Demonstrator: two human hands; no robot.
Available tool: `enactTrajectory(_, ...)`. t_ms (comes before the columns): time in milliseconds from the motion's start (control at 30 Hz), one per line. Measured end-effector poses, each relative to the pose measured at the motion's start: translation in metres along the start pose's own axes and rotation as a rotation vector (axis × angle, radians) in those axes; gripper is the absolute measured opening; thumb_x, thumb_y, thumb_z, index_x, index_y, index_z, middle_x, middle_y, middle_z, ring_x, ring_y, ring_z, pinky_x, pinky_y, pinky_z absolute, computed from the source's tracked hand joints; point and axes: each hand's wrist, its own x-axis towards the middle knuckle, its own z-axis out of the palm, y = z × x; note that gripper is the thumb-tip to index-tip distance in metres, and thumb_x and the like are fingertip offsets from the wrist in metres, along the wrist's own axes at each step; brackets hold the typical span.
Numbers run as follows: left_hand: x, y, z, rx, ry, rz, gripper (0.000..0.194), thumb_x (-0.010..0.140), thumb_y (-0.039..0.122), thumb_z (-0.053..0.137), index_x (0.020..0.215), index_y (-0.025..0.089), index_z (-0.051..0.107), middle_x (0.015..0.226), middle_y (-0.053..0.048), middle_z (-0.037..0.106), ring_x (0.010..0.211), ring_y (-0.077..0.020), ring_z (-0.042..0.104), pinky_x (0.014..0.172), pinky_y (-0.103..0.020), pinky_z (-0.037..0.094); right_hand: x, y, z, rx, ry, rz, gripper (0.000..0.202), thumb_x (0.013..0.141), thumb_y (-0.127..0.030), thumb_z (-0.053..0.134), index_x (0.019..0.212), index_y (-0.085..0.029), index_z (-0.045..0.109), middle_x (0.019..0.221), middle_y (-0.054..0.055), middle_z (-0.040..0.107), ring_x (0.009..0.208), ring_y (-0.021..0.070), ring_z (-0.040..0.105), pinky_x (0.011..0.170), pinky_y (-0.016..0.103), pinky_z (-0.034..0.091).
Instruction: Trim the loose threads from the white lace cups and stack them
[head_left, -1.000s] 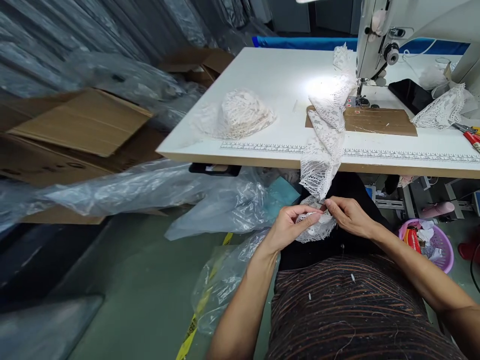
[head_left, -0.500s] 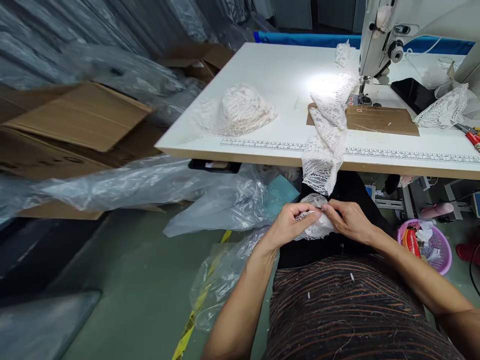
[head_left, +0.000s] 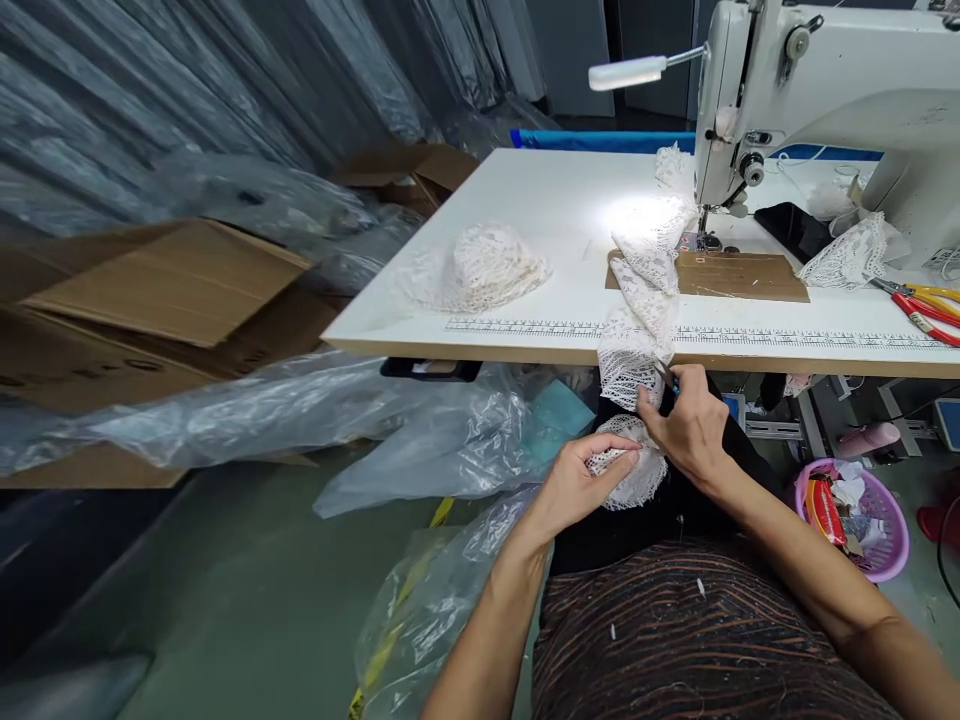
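Observation:
White lace lies over my lap, and my left hand pinches its upper edge between thumb and fingers. Just above and to the right, my right hand is closed on a small pair of snips, whose metal tips point up and left beside the lace strip. That strip runs from the sewing machine's needle down over the table's front edge. A heap of white lace rests on the left part of the tabletop.
The white table carries a sewing machine, a cardboard strip and red and yellow scissors. Left are cardboard boxes and clear plastic sheeting. A pink basket stands on the floor at right.
My right hand has moved up off the lap lace, and the snips now show in it. My left hand keeps its pinch. The view has tilted up, showing more of the machine.

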Motion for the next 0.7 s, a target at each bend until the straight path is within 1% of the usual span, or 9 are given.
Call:
enactTrajectory(133,-0.006,0.007,-0.014,0.062,0.19,0.157,0.02,0.08,0.035,0.069,0.085,0.018,0.078,0.076,-0.004,0.067,0.069,-0.0154,0.057,0.067,-0.027,0.046,0.0,0.004,-0.016,0.178,-0.084,0.045,0.012,0.084,-0.025,0.05,0.091,-0.019,0.058,0.076,0.004,0.063,0.055,0.0128,0.052,0.055,0.026,0.041)
enactTrajectory(200,-0.006,0.01,-0.021,0.086,0.32,0.224,0.019,0.08,0.036,0.07,0.087,0.02,0.077,0.078,-0.003,0.064,0.064,-0.0133,0.051,0.061,-0.026,0.042,-0.007,0.008,-0.03,0.272,-0.12,-0.059,0.007,0.084,-0.022,0.051,0.085,-0.02,0.058,0.073,0.003,0.062,0.056,0.013,0.052,0.055,0.026,0.042)
enactTrajectory(267,-0.004,0.011,-0.026,0.093,0.429,0.272,0.021,0.08,0.037,0.07,0.09,0.021,0.077,0.082,-0.002,0.062,0.06,-0.0118,0.044,0.058,-0.026,0.038,-0.018,0.008,-0.048,0.323,-0.146,-0.231,0.005,0.084,-0.021,0.054,0.083,-0.021,0.058,0.071,0.003,0.061,0.061,0.0145,0.056,0.055,0.026,0.044)
enactTrajectory(333,0.0,0.012,-0.024,0.076,0.465,0.311,0.023,0.08,0.04,0.07,0.09,0.021,0.077,0.083,-0.002,0.06,0.059,-0.0112,0.042,0.056,-0.027,0.036,-0.032,0.007,-0.065,0.346,-0.16,-0.396,0.006,0.085,-0.019,0.055,0.086,-0.021,0.061,0.07,0.003,0.061,0.062,0.0142,0.057,0.054,0.025,0.044)
enactTrajectory(400,0.005,0.01,-0.015,0.031,0.397,0.314,0.027,0.081,0.044,0.069,0.089,0.02,0.078,0.083,-0.003,0.06,0.059,-0.0113,0.042,0.056,-0.027,0.035,-0.044,0.005,-0.079,0.361,-0.191,-0.516,0.011,0.087,-0.018,0.054,0.093,-0.021,0.063,0.071,0.002,0.06,0.058,0.0118,0.055,0.049,0.022,0.04)
enactTrajectory(500,0.013,0.006,0.007,-0.116,0.159,0.277,0.041,0.082,0.056,0.063,0.084,0.018,0.079,0.084,-0.007,0.064,0.068,-0.0163,0.054,0.063,-0.029,0.043,-0.057,0.004,-0.09,0.395,-0.256,-0.604,0.018,0.089,-0.021,0.054,0.103,-0.02,0.065,0.072,0.001,0.059,0.056,0.0099,0.054,0.046,0.021,0.038)
enactTrajectory(567,0.016,0.005,0.021,-0.241,-0.01,0.259,0.051,0.083,0.064,0.056,0.082,0.018,0.079,0.089,-0.01,0.068,0.084,-0.0229,0.061,0.078,-0.034,0.048,-0.061,0.006,-0.089,0.413,-0.275,-0.608,0.022,0.088,-0.021,0.053,0.106,-0.02,0.066,0.073,0.001,0.059,0.057,0.0098,0.055,0.047,0.021,0.039)
enactTrajectory(633,0.017,0.004,0.03,-0.335,-0.141,0.24,0.054,0.082,0.067,0.055,0.081,0.019,0.079,0.096,-0.011,0.07,0.097,-0.027,0.062,0.091,-0.038,0.047,-0.063,0.009,-0.086,0.416,-0.287,-0.594,0.025,0.087,-0.02,0.053,0.107,-0.021,0.068,0.074,0.001,0.06,0.059,0.0102,0.056,0.048,0.021,0.04)
enactTrajectory(700,0.016,0.004,0.033,-0.385,-0.217,0.198,0.049,0.078,0.065,0.063,0.078,0.019,0.079,0.099,-0.011,0.071,0.099,-0.0274,0.063,0.092,-0.038,0.047,-0.063,0.011,-0.082,0.415,-0.3,-0.579,0.027,0.085,-0.019,0.053,0.107,-0.021,0.068,0.076,0.002,0.06,0.06,0.0107,0.056,0.049,0.022,0.041)
